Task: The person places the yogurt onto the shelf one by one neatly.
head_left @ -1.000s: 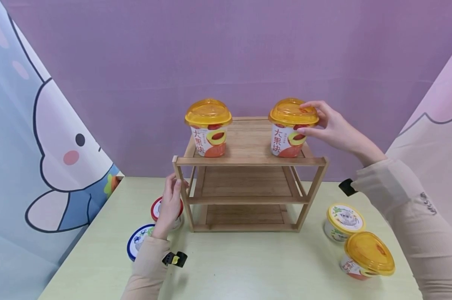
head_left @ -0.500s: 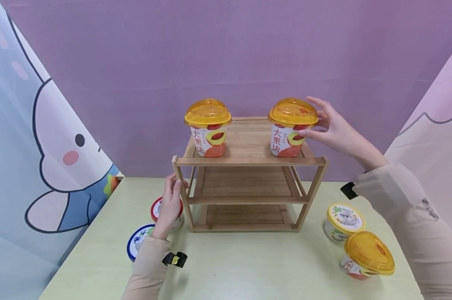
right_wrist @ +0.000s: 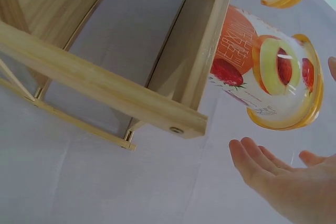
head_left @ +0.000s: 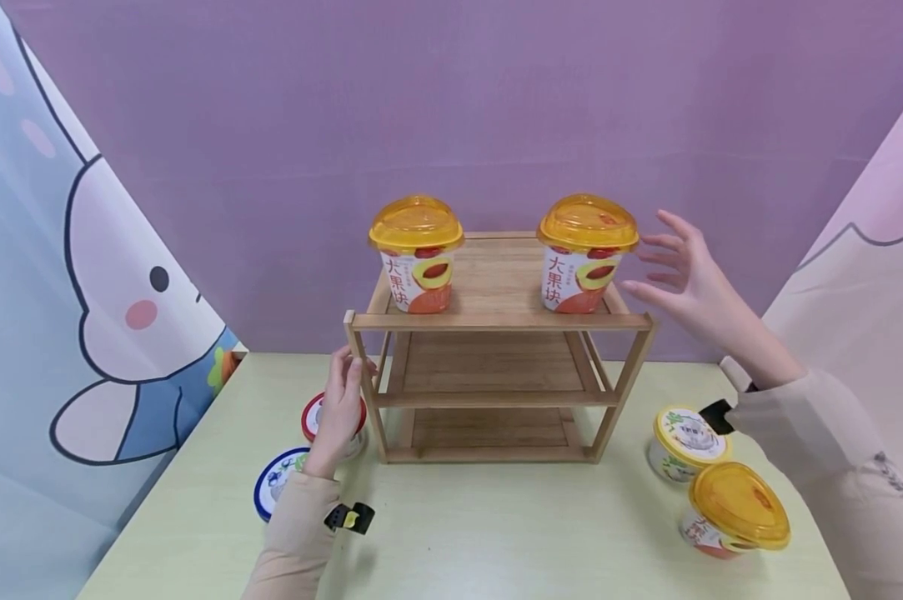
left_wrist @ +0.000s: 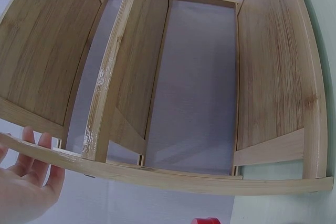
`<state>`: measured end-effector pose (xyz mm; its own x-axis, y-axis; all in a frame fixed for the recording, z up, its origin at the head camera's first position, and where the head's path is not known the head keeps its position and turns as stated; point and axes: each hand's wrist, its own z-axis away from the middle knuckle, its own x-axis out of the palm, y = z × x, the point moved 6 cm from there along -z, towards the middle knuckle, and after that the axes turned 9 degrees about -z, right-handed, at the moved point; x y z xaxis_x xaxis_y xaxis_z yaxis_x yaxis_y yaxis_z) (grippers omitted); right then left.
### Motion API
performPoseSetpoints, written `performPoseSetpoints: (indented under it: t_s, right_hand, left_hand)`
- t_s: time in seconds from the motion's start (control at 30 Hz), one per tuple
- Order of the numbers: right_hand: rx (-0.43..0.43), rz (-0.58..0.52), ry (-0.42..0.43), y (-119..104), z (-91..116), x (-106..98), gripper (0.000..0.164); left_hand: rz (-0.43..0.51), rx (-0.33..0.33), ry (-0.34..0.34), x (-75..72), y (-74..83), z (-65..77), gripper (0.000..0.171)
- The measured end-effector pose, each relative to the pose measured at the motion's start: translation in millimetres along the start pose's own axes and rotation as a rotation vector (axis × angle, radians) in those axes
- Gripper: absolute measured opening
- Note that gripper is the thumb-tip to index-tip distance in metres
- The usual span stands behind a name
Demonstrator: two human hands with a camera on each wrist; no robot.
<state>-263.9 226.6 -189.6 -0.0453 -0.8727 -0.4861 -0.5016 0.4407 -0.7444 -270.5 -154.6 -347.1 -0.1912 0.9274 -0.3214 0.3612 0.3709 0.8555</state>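
My left hand (head_left: pixel 338 410) grips the left front post of a three-tier wooden shelf rack (head_left: pixel 496 323); in the left wrist view, fingers (left_wrist: pixel 41 161) curl round that post. Two yogurt cups with domed orange lids and peach pictures stand upright on the top tier: a left cup (head_left: pixel 418 279) and a right cup (head_left: pixel 579 279). My right hand (head_left: pixel 709 292) is apart from the right cup, just to its right, fingers spread and holding nothing. In the right wrist view, a gap shows between the fingers and the cup's lid (right_wrist: pixel 310 90).
Right of the rack, a yellow-lidded tub (head_left: pixel 676 462) and another orange-lidded cup (head_left: pixel 736 508) sit on the table (head_left: pixel 489 533). Beside my left forearm are a red-lidded tub (head_left: pixel 312 417) and a blue-lidded tub (head_left: pixel 274 483). A purple cloth (head_left: pixel 451 108) hangs behind.
My right hand has let go of the right yogurt cup and drawn away to the right, its fingers opening. The cup stays on the top tier. My left hand has not moved.
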Motion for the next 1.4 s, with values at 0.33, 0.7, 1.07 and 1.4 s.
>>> performPoseSetpoints:
  t_s: [0.33, 0.7, 1.07, 1.4]
  right_hand:
    - [0.087, 0.123, -0.011, 14.5, 30.6, -4.2, 0.082]
    - [0.079, 0.154, -0.072, 48.2, 72.1, -7.5, 0.053]
    - [0.084, 0.259, -0.066, 71.0, 109.7, -10.0, 0.039]
    - [0.066, 0.272, -0.02, 88.8, 140.0, -8.4, 0.035]
  left_hand:
    - [-0.011, 0.037, 0.035, -1.1, -4.8, -4.0, 0.033]
    - [0.01, 0.026, 0.01, 0.2, -2.9, -4.7, 0.035]
    - [-0.002, 0.002, -0.006, 1.2, -5.0, -3.4, 0.036]
    - [-0.009, -0.01, -0.007, 1.0, -6.4, -0.1, 0.037]
